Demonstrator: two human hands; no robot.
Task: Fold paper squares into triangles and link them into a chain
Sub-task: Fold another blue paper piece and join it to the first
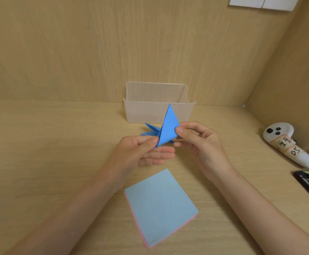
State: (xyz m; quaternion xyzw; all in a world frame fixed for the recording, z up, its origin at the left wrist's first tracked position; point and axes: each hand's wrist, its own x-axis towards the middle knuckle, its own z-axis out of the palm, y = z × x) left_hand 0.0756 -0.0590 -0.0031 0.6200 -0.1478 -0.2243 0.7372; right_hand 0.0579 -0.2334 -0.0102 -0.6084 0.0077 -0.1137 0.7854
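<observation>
paper stack (161,207) before hands (168,144), box (159,103) behind

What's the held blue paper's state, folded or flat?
Folded: the blue paper forms a pointed triangle, pinched by the left hand and right hand.

I see the left grip (142,151) and right grip (197,138) both pinching a blue paper triangle (169,129) above the table (58,144), a paper stack (161,207) nearer, clear box (150,111) behind.
</observation>
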